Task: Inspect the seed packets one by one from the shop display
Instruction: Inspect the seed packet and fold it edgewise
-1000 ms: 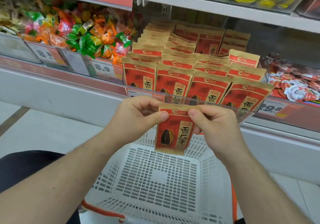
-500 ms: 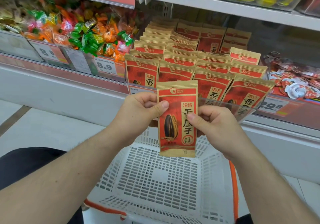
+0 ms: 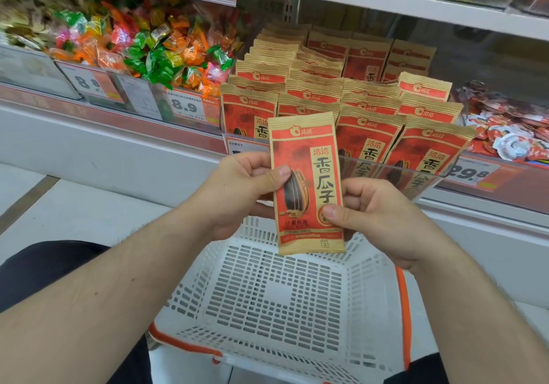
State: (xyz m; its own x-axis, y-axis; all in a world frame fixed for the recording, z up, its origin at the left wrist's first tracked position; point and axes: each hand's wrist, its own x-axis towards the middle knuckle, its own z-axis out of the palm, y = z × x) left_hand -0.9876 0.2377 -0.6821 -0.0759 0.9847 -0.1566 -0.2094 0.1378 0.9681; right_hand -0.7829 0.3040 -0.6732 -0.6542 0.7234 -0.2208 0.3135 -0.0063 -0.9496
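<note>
- Tan-and-red seed packet (image 3: 309, 181): matt, kraft-paper look, smooth printed face.
- White perforated plastic basket (image 3: 368, 288): smooth, slight sheen, orange trim.
- Clear plastic shelf guard (image 3: 416, 175): glossy, see-through.
- Bright wrapped candies (image 3: 154, 54): shiny, crinkled film.

Before you, a shop shelf (image 3: 113, 122) holds rows of upright red seed packets (image 3: 368, 134); wrapped candies (image 3: 154, 54) lie left of them.

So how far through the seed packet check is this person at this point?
Early, it seems. Done: one seed packet is out of the display, held upright, front facing the camera, by left hand and right hand. In hand: looking it over. Left: the shelved packets; the white basket holds none.
</note>
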